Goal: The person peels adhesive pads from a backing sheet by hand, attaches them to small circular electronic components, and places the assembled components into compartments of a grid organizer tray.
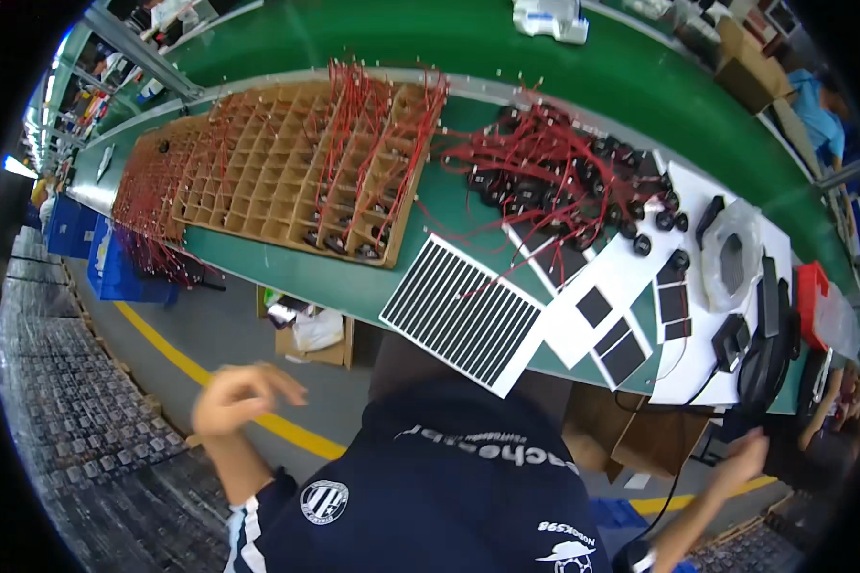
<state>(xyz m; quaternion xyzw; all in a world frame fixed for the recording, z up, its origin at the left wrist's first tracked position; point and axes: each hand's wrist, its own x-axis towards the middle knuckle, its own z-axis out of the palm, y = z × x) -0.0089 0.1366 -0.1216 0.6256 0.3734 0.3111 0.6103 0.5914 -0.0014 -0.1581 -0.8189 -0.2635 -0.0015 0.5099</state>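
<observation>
My left hand is held out over the floor in front of the bench, fingers loosely bent and apart, with nothing in it. My right hand is low at the right, below the bench edge and near a black cable; it is blurred and its fingers are hard to make out. Closest to me on the bench lies a white sheet with black strips, overhanging the edge. Behind it is a heap of small round black parts with red wires. A cardboard divider tray to the left holds similar wired parts in some cells.
At the right lie a clear plastic bag, black tools with a cable and a red bin. White sheets with black pads lie nearby. Below the bench are cardboard boxes and blue bins; a green conveyor runs behind.
</observation>
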